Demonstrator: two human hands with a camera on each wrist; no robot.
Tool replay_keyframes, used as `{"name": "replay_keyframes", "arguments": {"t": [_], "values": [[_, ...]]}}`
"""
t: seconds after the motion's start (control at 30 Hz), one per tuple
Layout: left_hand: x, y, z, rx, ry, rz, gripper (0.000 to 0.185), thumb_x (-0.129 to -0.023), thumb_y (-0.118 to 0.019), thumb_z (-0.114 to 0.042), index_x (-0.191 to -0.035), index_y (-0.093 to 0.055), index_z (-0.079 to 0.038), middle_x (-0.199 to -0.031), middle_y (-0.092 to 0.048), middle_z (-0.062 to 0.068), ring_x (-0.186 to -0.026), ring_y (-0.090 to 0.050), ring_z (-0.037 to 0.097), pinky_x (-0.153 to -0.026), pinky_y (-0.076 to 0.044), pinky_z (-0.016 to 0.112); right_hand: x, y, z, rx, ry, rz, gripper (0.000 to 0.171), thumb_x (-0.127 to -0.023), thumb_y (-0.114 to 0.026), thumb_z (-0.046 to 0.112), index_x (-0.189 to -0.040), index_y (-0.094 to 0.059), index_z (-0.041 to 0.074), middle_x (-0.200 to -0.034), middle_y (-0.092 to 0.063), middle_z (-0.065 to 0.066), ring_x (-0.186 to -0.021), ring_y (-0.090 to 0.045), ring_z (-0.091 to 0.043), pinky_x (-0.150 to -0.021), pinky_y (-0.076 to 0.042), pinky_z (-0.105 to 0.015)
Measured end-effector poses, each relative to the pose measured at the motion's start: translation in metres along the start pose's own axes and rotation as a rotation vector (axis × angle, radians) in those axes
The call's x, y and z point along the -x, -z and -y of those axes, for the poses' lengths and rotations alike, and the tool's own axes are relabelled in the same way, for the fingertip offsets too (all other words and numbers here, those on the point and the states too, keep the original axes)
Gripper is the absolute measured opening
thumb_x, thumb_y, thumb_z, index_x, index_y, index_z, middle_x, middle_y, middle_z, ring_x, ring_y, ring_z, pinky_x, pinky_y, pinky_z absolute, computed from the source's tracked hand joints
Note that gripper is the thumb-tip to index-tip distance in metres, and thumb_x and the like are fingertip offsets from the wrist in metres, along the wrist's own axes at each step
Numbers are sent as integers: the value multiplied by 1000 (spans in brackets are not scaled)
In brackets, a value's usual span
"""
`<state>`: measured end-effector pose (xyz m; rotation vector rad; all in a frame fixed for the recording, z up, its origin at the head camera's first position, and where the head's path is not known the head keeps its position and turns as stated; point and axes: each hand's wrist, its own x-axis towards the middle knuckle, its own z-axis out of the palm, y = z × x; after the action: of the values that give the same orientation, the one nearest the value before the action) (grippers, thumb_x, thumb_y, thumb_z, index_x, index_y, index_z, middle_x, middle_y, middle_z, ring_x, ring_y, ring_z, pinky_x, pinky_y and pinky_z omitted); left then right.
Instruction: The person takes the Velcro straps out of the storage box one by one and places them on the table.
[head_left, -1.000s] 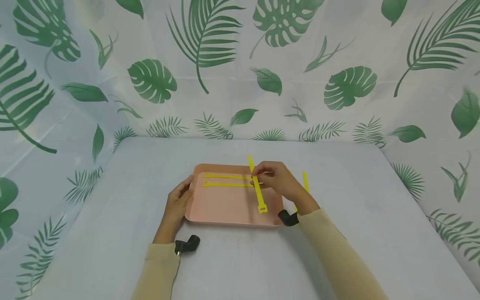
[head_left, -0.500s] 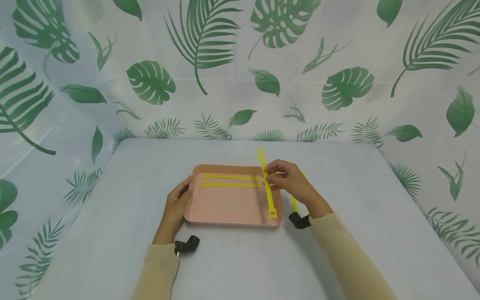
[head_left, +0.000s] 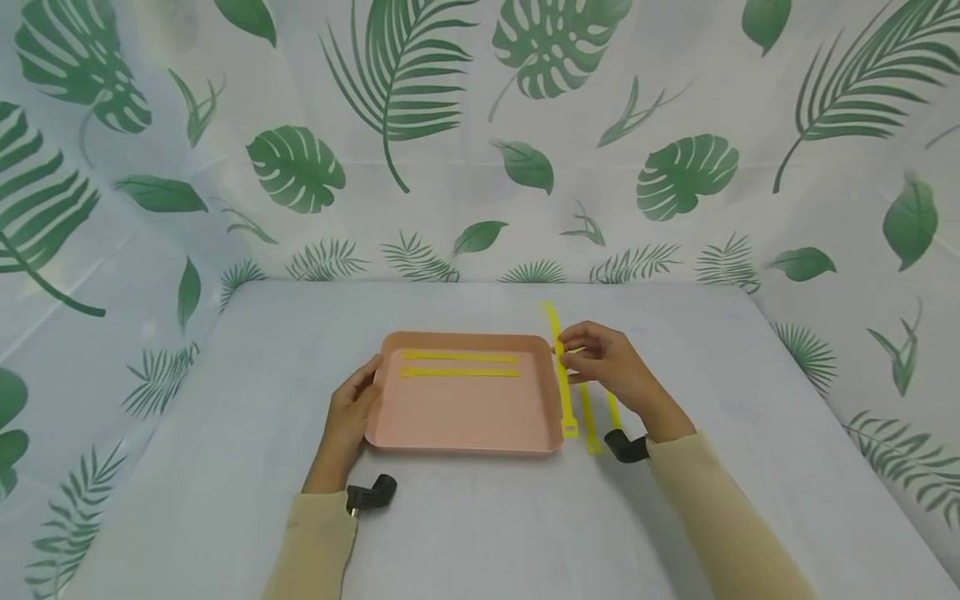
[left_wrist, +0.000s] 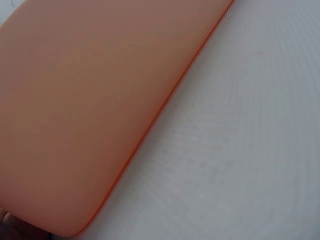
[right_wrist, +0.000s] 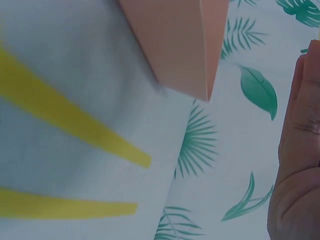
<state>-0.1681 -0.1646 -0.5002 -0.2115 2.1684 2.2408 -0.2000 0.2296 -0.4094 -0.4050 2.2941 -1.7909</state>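
My left hand point(head_left: 351, 408) holds the left rim of a pink rectangular tray point(head_left: 465, 421). In the left wrist view the side of the tray point(left_wrist: 80, 100) fills the upper left. Just past the tray's right rim, my right hand point(head_left: 613, 364) pinches a yellow strap-type cable tie point(head_left: 566, 398), slotted end down towards me. Two matching cable ties point(head_left: 459, 372) lie side by side inside the tray, near its far wall. On the table under my right hand are two more, a nearer-tray cable tie point(head_left: 590, 425) and another cable tie point(head_left: 613, 410), partly hidden by the hand and wrist.
A white cloth covers the table point(head_left: 480, 525). Behind and beside it hangs a leaf-printed backdrop point(head_left: 450, 183). Black cameras sit on both wrists, the right wrist camera point(head_left: 627, 447) close above the loose ties.
My right hand has carried the pinched cable tie rightwards, from over the tray to just beyond its right rim. The left hand stays on the tray's left rim.
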Motion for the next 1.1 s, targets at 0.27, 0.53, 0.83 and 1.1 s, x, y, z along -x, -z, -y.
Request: {"name": "replay_keyframes", "arguments": {"t": [0.27,0.53,0.83,1.1], "values": [[3,-1,-1,-33,22,-6,52,-111,-53,-3,-163,-48,-7,-171,-41,11,-158,-36,27,-125,-37,38,12,19,-4,51,-25,-25,37,-103,-67,-1,-135,-56,-17,-130,-66,-33,-98,-71,-8,-82,-64,-30],[3,1,-1,-19,21,16,52,-112,-52,-6,-164,-47,-10,-172,-39,9,-159,-34,25,-127,-35,40,22,34,-13,52,-73,-48,41,-103,-67,-2,-138,-53,-19,-126,-70,-22,-98,-71,-7,-83,-64,-29],[5,1,-1,-32,39,7,52,-112,-52,-9,-164,-48,-12,-171,-41,7,-157,-36,23,-114,-43,21,32,53,-27,77,-123,-91,45,-104,-69,1,-141,-52,-17,-130,-67,-26,-98,-71,-5,-85,-64,-29],[4,-1,0,-23,36,6,52,-113,-52,-8,-164,-48,-12,-171,-41,6,-157,-36,23,-112,-43,19,41,76,-41,81,-158,-97,48,-104,-68,0,-143,-49,-19,-127,-69,-20,-98,-70,-4,-86,-63,-28]]}}
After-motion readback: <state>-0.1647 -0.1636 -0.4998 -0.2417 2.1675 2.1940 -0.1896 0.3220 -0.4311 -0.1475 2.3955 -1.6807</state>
